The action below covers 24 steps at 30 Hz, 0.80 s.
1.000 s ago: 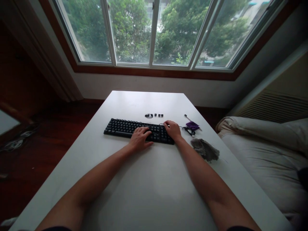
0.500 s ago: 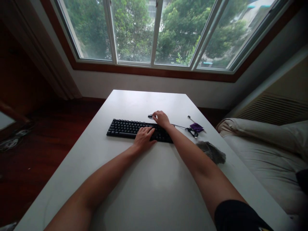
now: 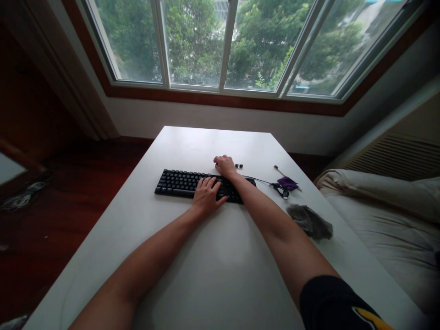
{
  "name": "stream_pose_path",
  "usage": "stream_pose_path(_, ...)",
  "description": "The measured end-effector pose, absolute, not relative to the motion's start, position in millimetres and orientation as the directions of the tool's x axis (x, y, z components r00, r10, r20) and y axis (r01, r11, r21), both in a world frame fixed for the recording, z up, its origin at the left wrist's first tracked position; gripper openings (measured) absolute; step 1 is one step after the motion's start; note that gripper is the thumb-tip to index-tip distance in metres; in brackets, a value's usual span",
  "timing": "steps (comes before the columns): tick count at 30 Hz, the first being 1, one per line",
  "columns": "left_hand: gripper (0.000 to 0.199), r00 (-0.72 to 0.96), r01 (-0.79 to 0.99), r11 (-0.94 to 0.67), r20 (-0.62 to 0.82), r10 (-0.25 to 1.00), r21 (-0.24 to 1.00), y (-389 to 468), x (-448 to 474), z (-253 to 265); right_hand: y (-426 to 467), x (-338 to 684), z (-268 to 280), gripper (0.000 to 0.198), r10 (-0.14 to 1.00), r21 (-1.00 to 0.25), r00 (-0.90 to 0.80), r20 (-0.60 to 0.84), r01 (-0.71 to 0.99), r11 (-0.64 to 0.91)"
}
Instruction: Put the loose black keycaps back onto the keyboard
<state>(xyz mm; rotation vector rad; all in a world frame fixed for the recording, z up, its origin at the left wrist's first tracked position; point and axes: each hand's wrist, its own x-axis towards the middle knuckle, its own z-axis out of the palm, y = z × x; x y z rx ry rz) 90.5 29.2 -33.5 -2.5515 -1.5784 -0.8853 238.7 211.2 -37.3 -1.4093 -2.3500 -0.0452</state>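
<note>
A black keyboard (image 3: 175, 184) lies across the white table. My left hand (image 3: 206, 195) rests on its right-hand part, fingers spread over the keys and thumb out to the side. Just past the keyboard's far edge is my right hand (image 3: 225, 166), its fingers bent down and drawn together near the tabletop. A dark bit shows under those fingertips, too small and covered to make out. Small black keycaps (image 3: 239, 166) sit on the table right beside that hand. My right wrist crosses over the keyboard and hides some keys.
A coiled black USB cable (image 3: 282, 190) runs from behind the keyboard. Near it lie a purple cloth pouch (image 3: 288, 183) and a thin stick-like tool with a dark tip (image 3: 276, 167). A crumpled grey cloth (image 3: 311, 222) is by my right forearm. A sofa (image 3: 371, 206) borders the table's right side.
My right hand has shifted slightly left past the keyboard, uncovering keycaps on its right. My left hand stays on the keys with its fingers a little more spread. The view has turned slightly.
</note>
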Motion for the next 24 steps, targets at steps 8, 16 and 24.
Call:
stream_pose_path(8, 0.056, 0.318, 0.832, -0.474, 0.452, 0.833, 0.287, 28, 92, -34, 184, 244, -24, 0.028, 0.782, -0.376, -0.464, 0.417, 0.695, 0.613)
stream_pose_path(16, 0.043, 0.331, 0.806, -0.499, 0.457, 0.826, 0.318, 29, 91, -30, 157, 256, -27, 0.035, 0.777, -0.594, -0.498, 0.384, 0.511, 0.621)
stream_pose_path(24, 0.027, 0.231, 0.786, -0.453, 0.479, 0.847, 0.421, 36, 83, -30, 158, 254, -34, 0.034, 0.790, -0.663, -0.504, 0.347, 0.464, 0.588)
